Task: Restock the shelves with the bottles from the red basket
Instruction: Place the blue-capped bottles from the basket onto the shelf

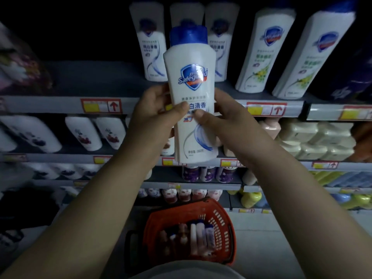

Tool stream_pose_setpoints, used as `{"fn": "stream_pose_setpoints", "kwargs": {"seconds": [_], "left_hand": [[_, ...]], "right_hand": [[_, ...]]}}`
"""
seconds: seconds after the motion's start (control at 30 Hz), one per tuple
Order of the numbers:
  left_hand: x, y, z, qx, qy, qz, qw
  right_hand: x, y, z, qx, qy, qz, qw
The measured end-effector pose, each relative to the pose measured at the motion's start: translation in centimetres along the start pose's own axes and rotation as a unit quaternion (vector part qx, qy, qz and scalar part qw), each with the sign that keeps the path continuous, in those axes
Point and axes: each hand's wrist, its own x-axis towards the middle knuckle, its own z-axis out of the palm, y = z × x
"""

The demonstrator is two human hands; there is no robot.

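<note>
A white Safeguard bottle [191, 77] with a blue cap stands upright in front of the top shelf [60, 105], held from both sides. My left hand [157, 109] grips its left edge and my right hand [223, 115] its right edge, thumbs on the label. Matching white bottles [150, 45] stand on that shelf just behind it. On the floor below sits the red basket [219, 222] with several bottles [199, 236] lying in it.
Green-label white bottles [263, 51] stand to the right on the top shelf, whose left part is bare and dark. Lower shelves hold white bottles [84, 133], pale soap packs [314, 137] and purple containers [209, 174]. Grey floor lies right of the basket.
</note>
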Motion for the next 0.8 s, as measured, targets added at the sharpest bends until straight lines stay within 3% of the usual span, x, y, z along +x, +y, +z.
{"fn": "stream_pose_setpoints", "kwargs": {"seconds": [0.3, 0.8], "left_hand": [[7.6, 1.4, -3.8, 0.032, -0.016, 0.092, 0.995], [17.6, -0.2, -8.3, 0.018, -0.056, 0.116, 0.991]], "right_hand": [[7.4, -1.9, 3.6, -0.112, 0.078, -0.090, 0.987], [16.5, -0.5, 9.5, -0.092, 0.189, -0.077, 0.975]]}}
